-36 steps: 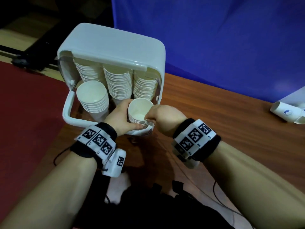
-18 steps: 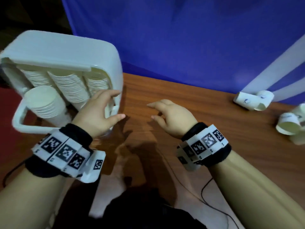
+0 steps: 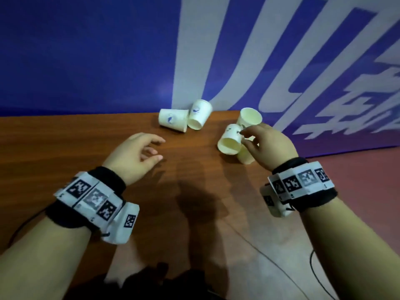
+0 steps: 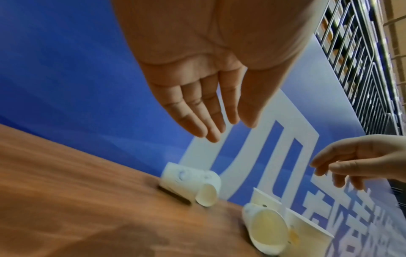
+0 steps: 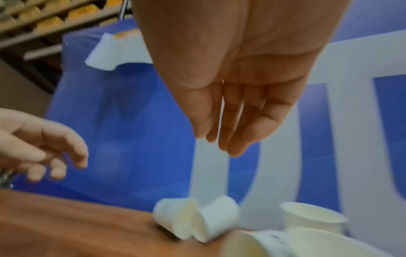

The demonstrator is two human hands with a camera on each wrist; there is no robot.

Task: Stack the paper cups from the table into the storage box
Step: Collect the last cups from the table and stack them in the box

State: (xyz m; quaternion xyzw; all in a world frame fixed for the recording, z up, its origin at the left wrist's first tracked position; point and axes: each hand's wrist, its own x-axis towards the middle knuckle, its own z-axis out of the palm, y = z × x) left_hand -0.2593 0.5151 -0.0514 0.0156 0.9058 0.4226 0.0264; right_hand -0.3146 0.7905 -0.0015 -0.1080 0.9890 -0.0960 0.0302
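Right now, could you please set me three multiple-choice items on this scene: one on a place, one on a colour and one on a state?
1. Where is the right hand?
A. inside a storage box
B. above the right-hand group of cups
C. in the person's lap

2. What colour is the backdrop?
A. blue with white shapes
B. plain green
C. red

3. How is the left hand?
A. gripping a cup
B. open, holding nothing
C. clenched in a fist

Answers:
1. B, since the right hand hovers over the cups on the right.
2. A, as the head view shows blue with white shapes.
3. B, since its fingers are relaxed and empty above the table.
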